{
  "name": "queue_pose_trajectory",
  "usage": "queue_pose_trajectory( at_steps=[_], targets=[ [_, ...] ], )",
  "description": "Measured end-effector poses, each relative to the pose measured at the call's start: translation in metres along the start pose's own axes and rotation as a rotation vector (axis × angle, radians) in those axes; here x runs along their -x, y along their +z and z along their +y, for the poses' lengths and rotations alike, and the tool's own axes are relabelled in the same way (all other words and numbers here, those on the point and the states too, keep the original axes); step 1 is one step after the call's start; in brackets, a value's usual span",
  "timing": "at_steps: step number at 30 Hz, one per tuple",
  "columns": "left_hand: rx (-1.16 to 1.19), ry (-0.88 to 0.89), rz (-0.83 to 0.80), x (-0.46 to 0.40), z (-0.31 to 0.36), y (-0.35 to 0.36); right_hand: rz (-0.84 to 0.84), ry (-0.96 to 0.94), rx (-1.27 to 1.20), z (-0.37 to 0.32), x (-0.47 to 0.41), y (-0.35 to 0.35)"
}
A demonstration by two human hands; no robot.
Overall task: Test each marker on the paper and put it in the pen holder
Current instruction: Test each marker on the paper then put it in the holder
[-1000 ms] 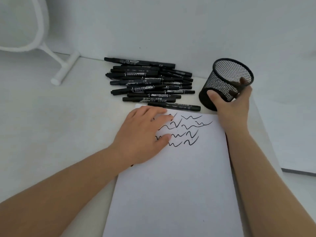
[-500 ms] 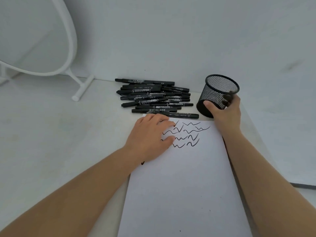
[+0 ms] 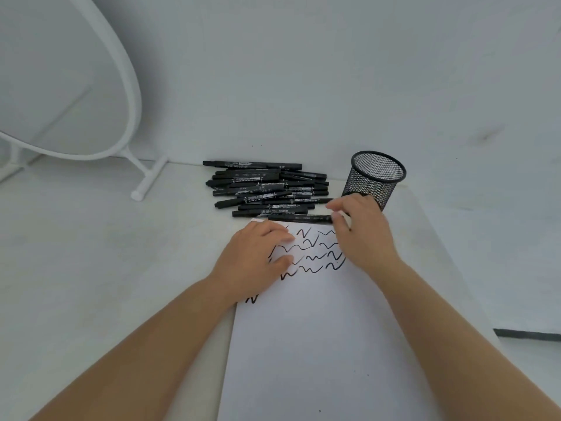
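Right hand (image 3: 362, 235) grip pinches nearest marker (image 3: 299, 218); another marker's label (image 3: 283, 205) reads "TWIN MARKER".

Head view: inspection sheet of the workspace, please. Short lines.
Surface: white table, matte.
Job's things: paper with black test squiggles at its far end; pile of black markers beyond it; mesh pen holder upright, nothing seen inside.
Clutter: nothing seen.
Grippers: left hand flat on the paper; right hand at the nearest marker, grip unclear.
Cables: nothing seen.
Surroundings: white round stand mirror far left; plain wall.
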State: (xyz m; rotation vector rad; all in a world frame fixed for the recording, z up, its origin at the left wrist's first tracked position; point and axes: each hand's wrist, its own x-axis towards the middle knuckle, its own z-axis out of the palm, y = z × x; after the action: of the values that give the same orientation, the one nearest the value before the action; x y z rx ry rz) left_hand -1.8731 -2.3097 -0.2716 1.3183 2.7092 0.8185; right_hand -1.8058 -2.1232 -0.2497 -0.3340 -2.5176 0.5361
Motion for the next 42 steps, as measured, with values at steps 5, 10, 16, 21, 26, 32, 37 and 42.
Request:
queue_pose_trajectory(
  at_steps=[5, 10, 16, 21, 26, 32, 37, 42],
  targets=[
    [0.005, 0.014, -0.004, 0.014, -0.005, -0.002, -0.071, 0.133, 0.090, -0.006, -0.001, 0.029],
    [0.035, 0.016, 0.001, 0.015, -0.006, -0.004, -0.122, 0.127, 0.199, 0.005, -0.002, 0.034],
    [0.042, 0.022, 0.013, 0.013, -0.007, -0.004, -0.142, 0.139, 0.139, 0.008, -0.006, 0.038],
    [0.116, -0.025, 0.037, 0.012, -0.007, -0.002, -0.073, 0.048, 0.064, -0.002, 0.000, 0.027],
    [0.220, -0.068, 0.374, 0.012, -0.002, -0.016, 0.027, 0.011, -0.140, -0.019, 0.019, -0.001],
    [0.098, 0.100, 0.320, 0.019, 0.018, -0.022, 0.097, 0.371, -0.720, -0.037, 0.049, -0.037],
    [0.054, 0.262, 0.261, 0.030, 0.042, -0.019, 0.064, 0.737, -1.263, -0.045, 0.059, -0.041],
    [-0.083, 0.260, 0.159, 0.039, 0.060, -0.016, -0.150, 0.847, -1.284, -0.048, 0.059, -0.041]
  ],
)
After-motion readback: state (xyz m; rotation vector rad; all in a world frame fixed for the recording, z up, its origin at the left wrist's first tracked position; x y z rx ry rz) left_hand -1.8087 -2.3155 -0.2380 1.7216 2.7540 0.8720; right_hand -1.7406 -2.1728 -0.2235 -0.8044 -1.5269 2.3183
